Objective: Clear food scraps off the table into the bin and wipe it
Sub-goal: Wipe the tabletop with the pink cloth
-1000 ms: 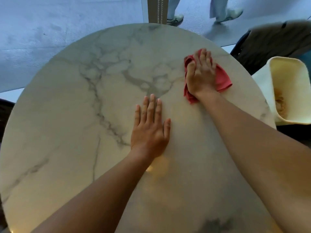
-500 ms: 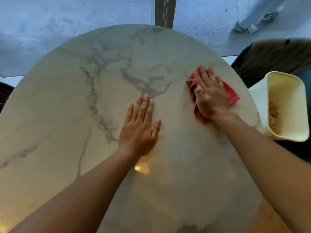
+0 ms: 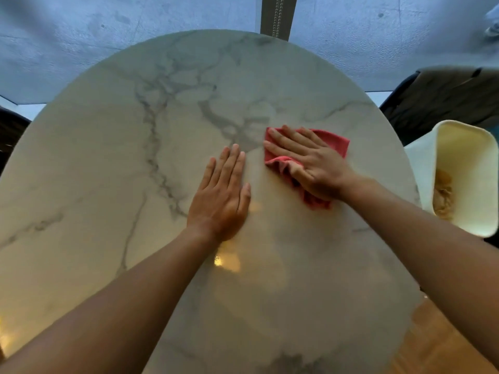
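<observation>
The right hand (image 3: 314, 167) is pressing straight fingers (image 3: 283, 139) on the red cloth (image 3: 334, 144) at 2 o'clock on the tabletop (image 3: 108, 157), the left hand (image 3: 221, 195) is lying flat beside it with fingers together, and the bunched cloth may be missing spots near the bin (image 3: 469, 168).

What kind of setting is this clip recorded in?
Probably a café or eatery seating area: a round white marble-patterned table beside a window onto grey pavement, a cream plastic bin holding food scraps, and a dark chair.
</observation>
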The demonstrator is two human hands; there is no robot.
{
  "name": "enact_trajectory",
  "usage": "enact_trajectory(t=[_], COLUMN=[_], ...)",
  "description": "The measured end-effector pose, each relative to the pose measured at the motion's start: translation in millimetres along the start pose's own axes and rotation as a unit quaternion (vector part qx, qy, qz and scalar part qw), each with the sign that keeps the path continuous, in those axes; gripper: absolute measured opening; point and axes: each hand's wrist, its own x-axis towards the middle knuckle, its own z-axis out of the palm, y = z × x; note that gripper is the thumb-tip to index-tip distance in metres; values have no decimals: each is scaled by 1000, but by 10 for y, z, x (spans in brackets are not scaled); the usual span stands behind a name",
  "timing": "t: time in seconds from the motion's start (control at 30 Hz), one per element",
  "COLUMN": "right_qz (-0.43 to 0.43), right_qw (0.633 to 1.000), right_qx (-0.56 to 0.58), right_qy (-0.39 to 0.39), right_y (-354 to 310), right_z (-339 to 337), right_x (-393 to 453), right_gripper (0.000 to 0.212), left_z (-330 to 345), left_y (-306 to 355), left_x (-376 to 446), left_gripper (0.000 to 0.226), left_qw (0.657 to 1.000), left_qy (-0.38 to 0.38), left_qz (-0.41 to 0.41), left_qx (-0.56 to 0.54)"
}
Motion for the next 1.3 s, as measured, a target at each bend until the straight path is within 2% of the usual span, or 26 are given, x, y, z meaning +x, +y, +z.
enact_trajectory(t=[0.13,0.27,0.47,0.57,0.63,0.73,0.87,0.97,1.03,1.1,1.2,1.3], right_qz=[122,215,169,127,126,210,423,487,484,454,353,250], right_qw=[992,972,980,990,991,977,904,869,869,885,932,967], right_qx=[38,16,11,-4,-5,-29,-1,43,61,67,44,12], right_qy=[22,90,100,60,41,33,58,71,81,78,67,54], right_y=[377,-151,-1380,-1853,-1868,-1641,-1390,-1245,-1248,-1399,-1860,-2447], right_z=[-87,160,492,604,619,617,503,337,252,237,344,569], right_x=[-303,-355,-736,-1233,-1479,-1429,-670,85,558,923,1157,1003], right_gripper=[57,60,57,72,77,75,75,66,60,58,60,68], left_z=[-3,-19,-48,-89,-134,-243,-383,-454,-493,-515,-488,-469], left_y=[-4,3,4,-16,-38,-158,-597,-976,-1186,-1366,-1601,-1682], left_x=[2,-7,1,-42,-108,-313,-743,-1009,-1136,-1257,-1415,-1486], left_gripper=[65,65,66,62,60,57,56,57,60,59,56,54], left_qw=[1000,1000,999,998,996,993,995,997,996,993,987,985], left_qy=[-5,-9,0,0,6,19,48,59,63,61,54,60], left_qz=[-4,-5,-6,4,30,52,33,-23,-61,-98,-152,-158], left_qx=[-1,-6,-36,-68,-88,-105,-77,-50,-27,-3,-8,-30])
